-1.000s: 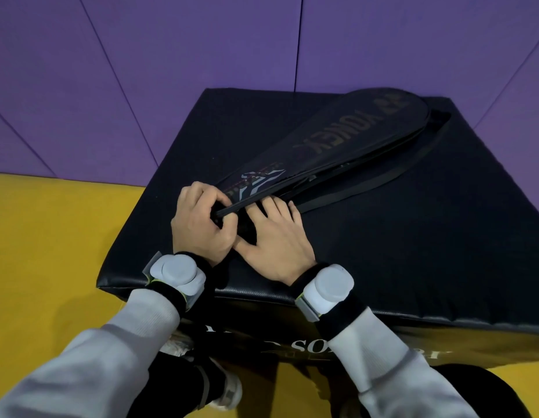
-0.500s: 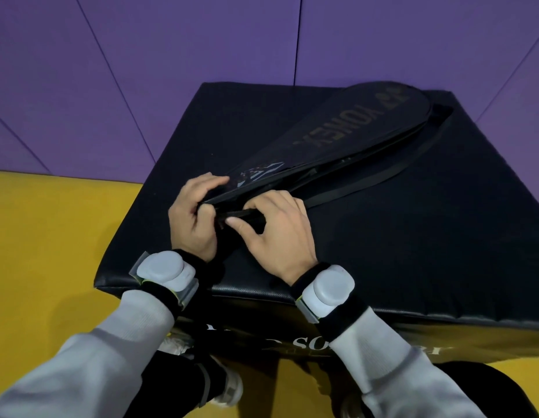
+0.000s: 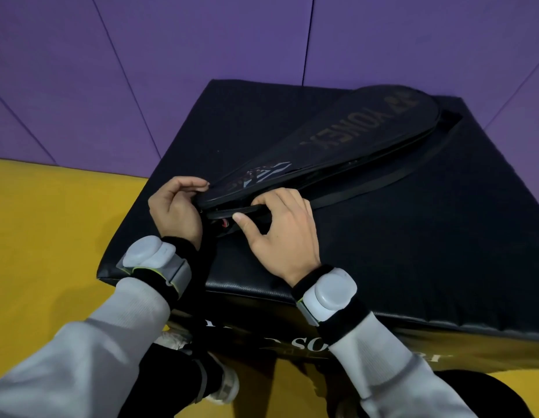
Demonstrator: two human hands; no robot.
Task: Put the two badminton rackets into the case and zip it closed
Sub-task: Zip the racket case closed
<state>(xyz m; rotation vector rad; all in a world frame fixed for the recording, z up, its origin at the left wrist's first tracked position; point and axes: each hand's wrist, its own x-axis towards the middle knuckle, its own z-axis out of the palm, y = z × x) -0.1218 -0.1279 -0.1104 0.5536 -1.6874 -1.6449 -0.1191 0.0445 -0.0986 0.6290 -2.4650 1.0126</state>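
Left hand has lifted the flap at the narrow end of the case higher than 0.5 s ago; the gap is wider. Left fingers curl over the flap edge. Right hand pinches the lower zip edge between thumb and forefinger. Case lies diagonally on the block, narrow end by its near-left edge, wide end at its far-right corner. Strap on the block alongside.

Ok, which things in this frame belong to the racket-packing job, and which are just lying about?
Part of the job:
- case, lying on the block
- its zip, not yet closed at the near end
- rackets: cannot be made out

Just there:
- block
- strap trailing beside the case
- wrist bands
- yellow floor mat
- purple wall
- shoe
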